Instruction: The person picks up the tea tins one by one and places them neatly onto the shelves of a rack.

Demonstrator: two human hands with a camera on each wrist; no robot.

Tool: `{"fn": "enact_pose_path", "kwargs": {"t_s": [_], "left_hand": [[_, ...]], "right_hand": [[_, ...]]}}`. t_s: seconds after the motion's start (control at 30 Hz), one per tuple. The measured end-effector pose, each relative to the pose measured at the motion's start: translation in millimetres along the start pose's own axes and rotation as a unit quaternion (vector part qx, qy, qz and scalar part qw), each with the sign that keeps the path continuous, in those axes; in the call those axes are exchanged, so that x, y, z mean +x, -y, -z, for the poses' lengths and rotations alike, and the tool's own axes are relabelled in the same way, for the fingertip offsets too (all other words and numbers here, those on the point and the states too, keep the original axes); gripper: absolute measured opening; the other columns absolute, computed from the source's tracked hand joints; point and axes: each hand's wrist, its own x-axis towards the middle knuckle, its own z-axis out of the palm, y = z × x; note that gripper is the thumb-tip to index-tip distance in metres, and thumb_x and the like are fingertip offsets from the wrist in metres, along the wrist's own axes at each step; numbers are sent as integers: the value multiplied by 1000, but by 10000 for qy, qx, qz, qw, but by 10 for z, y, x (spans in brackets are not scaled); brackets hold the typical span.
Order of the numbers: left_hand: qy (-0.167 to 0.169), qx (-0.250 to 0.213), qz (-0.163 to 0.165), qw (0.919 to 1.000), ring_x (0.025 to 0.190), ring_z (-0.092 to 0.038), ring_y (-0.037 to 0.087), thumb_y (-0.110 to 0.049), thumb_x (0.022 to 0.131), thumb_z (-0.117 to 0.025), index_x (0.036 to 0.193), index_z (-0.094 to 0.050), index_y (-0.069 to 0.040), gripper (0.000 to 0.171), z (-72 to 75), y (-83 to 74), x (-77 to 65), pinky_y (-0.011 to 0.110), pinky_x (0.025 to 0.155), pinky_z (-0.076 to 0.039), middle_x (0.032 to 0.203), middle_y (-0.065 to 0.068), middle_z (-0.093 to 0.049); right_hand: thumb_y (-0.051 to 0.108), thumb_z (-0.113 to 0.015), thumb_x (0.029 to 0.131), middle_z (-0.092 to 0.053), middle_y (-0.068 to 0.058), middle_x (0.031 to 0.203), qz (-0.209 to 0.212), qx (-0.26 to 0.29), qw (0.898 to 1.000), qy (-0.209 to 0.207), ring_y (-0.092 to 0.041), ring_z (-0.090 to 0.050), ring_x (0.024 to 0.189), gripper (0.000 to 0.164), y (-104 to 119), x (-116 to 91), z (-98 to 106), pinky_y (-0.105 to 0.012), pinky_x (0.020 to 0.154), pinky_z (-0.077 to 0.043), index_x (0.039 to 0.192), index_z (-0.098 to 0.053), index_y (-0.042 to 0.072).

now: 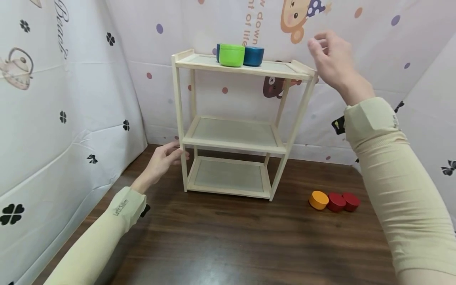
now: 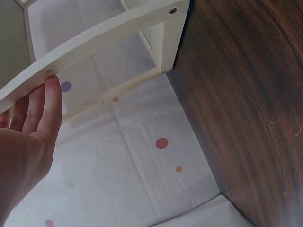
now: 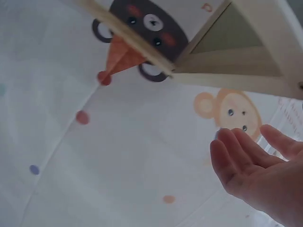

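Gripping the rack by its front left post, your left hand has thumb and fingers about the wood, near the middle shelf's edge. Your right hand is raised just off the top shelf's right end, fingers loosely bent, holding nothing. On that shelf, the green cylinder stands at the front edge; one blue cylinder sits behind to its right, more blue peeks out leftward. Bare shelf runs on to the right rim. Both lower shelves face you open. Well right, an orange cylinder and two red cylinders line the table, which stretches wide before the rack's feet.
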Motion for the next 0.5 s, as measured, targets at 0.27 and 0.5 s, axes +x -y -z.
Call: {"fn": "enact_pose_path", "kwargs": {"t_s": [0.27, 0.5], "left_hand": [[-1, 68, 21, 10000, 101, -69, 30, -21, 101, -51, 135, -51, -1, 40, 9, -13, 4, 39, 88, -60, 97, -1, -72], [-27, 57, 34, 10000, 103, -67, 37, -22, 101, -51, 136, -51, -2, 40, 3, 1, -11, 38, 87, -60, 101, 5, -72]], "right_hand": [[37, -24, 104, -41, -21, 148, 242, 99, 9987, -445, -38, -40, 136, 54, -351, -185, -13, -54, 117, -33, 144, -37, 3], [38, -25, 103, -42, -24, 147, 92, -7, 9994, -331, -45, -42, 132, 56, -672, -380, -61, -60, 112, -35, 146, -35, 4]]}}
